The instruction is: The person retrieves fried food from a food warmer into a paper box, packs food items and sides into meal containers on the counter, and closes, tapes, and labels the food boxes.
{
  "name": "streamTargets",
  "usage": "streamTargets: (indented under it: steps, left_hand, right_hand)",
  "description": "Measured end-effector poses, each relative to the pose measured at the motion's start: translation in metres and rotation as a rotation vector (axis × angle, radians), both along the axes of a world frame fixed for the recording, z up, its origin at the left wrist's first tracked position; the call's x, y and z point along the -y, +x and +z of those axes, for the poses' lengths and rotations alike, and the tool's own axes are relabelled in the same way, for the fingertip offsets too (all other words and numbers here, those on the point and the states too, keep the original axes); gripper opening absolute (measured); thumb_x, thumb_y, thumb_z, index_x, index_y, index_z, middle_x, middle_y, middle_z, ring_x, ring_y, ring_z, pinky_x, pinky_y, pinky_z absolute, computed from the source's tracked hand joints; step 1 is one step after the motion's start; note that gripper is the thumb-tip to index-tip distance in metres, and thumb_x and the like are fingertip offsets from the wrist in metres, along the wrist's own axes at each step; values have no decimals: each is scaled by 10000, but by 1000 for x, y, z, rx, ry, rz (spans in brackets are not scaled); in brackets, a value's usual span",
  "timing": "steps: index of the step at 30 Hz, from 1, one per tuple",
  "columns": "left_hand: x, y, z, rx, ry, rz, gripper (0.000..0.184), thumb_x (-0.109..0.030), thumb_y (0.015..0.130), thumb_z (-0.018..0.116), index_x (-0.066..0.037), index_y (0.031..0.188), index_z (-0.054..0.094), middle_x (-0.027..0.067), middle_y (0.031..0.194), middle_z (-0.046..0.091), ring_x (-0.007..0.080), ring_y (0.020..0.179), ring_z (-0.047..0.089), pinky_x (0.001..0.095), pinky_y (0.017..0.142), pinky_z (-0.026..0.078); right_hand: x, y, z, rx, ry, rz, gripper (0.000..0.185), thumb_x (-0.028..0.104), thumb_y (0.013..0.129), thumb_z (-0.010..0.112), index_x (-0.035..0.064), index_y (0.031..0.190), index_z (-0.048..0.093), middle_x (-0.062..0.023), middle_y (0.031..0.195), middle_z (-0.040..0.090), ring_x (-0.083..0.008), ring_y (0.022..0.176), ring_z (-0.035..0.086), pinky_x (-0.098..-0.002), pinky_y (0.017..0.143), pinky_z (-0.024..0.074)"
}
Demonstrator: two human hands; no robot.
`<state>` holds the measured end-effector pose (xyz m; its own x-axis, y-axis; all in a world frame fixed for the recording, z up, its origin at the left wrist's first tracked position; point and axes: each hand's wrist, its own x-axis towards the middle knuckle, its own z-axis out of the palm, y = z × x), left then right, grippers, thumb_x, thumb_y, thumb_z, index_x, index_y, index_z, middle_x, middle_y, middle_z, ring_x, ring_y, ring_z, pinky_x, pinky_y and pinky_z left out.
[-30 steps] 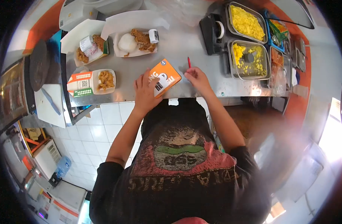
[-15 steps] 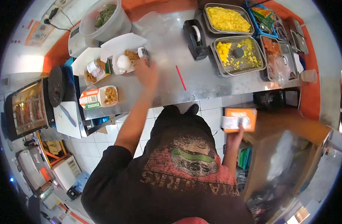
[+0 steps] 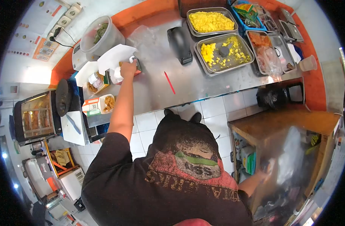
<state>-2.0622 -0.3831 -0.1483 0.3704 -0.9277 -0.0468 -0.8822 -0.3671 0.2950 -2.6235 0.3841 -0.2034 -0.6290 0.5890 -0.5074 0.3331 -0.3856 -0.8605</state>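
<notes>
My left hand (image 3: 128, 69) reaches into an open white takeaway box (image 3: 110, 57), its fingers closed around a small white-labelled cup (image 3: 133, 59). Beneath the hand, a white mound (image 3: 117, 74) and brown fried food are partly covered. Beside it stands another open box (image 3: 86, 73) with fried food and a similar labelled cup (image 3: 94, 79). Closer to the counter edge lies an orange-and-white carton (image 3: 93, 105) with fried pieces. My right hand (image 3: 263, 174) is low at the right, by the clear plastic sheet (image 3: 289, 162) of a wooden cabinet; blur hides its fingers.
A red stick-like object (image 3: 169, 83) and a black tape dispenser (image 3: 179, 43) are on the steel counter (image 3: 150, 92). Trays of yellow food (image 3: 212, 20) stand at the back right. A wooden cabinet (image 3: 285, 122) rises beside my right arm. A knife (image 3: 72, 123) lies on a white board at left.
My left hand has moved onto the small cup in the box. My right hand has dropped from above the floor to the cabinet's plastic sheet; the orange packet it held is out of sight.
</notes>
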Motion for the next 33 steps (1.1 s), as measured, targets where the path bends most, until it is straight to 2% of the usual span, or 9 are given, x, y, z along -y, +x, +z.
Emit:
streamTargets:
  steps: [8, 10, 12, 13, 16, 20, 23, 27, 33]
  left_hand:
    - [9, 10, 2, -422, -246, 14, 236, -267, 818, 721, -35, 808, 679, 123, 898, 708, 260, 868, 681, 353, 796, 514]
    - [15, 27, 21, -678, -310, -256, 186, -176, 853, 668, -13, 913, 603, 133, 933, 690, 260, 839, 691, 359, 770, 553]
    - [-28, 1, 104, -1451, -11, -297, 212, -113, 875, 611, -5, 1028, 512, 141, 943, 662, 259, 815, 698, 394, 700, 605]
    - [-42, -6, 135, -1453, -15, -289, 212, -113, 875, 611, -5, 1028, 512, 141, 943, 662, 259, 815, 698, 394, 700, 605]
    - [-69, -18, 190, -1606, 251, -416, 226, -93, 878, 594, -21, 1052, 468, 116, 883, 630, 252, 754, 704, 403, 606, 629]
    - [-90, -29, 223, -1698, 519, -770, 166, -117, 874, 616, -59, 929, 471, 67, 808, 600, 157, 565, 638, 275, 474, 573]
    - [-91, -22, 233, -1647, 595, -873, 230, -144, 865, 648, -67, 916, 437, 28, 679, 580, 97, 450, 572, 229, 354, 471]
    - [-62, 20, 236, -1554, 486, -902, 208, -176, 913, 663, -59, 932, 491, 22, 712, 609, 48, 458, 518, 197, 397, 444]
    - [-36, 66, 195, -1492, 189, -799, 153, -196, 937, 637, -83, 981, 545, -19, 746, 576, 10, 562, 462, 172, 502, 360]
  right_hand:
    - [6, -31, -9, 33, 403, -85, 333, 267, 822, 677, -33, 959, 629, -178, 1010, 667, -291, 894, 641, -416, 772, 544]
    - [40, -7, -21, 53, 704, -184, 308, 250, 813, 686, -32, 922, 633, -178, 988, 667, -286, 881, 637, -413, 771, 539]
    - [102, 33, -23, 22, 863, -114, 284, 233, 803, 696, -32, 886, 638, -178, 967, 668, -281, 869, 632, -411, 770, 534]
    - [140, 52, -15, -40, 850, 20, 272, 225, 798, 701, -31, 867, 640, -178, 956, 669, -279, 862, 630, -409, 770, 532]
    - [344, 139, 67, -322, 104, 856, 253, 78, 888, 600, -30, 1114, 561, -146, 1068, 642, -246, 889, 631, -368, 778, 529]
    - [501, 290, 201, -886, -431, 1726, 475, -22, 894, 556, 15, 1338, 391, -229, 1346, 520, -316, 1250, 522, -421, 1075, 397]
    - [560, 351, 230, -958, -721, 2209, 587, -39, 857, 670, 77, 1307, 312, -184, 1247, 573, -217, 1118, 571, -342, 949, 450]
    - [585, 396, 242, -611, -794, 2304, 508, -50, 857, 677, 81, 1234, 362, -78, 1073, 629, -66, 869, 572, -194, 688, 444]
    - [609, 436, 239, -554, -705, 2423, 492, -139, 846, 590, 17, 1308, 530, -50, 1259, 497, -119, 1096, 546, -243, 841, 486]
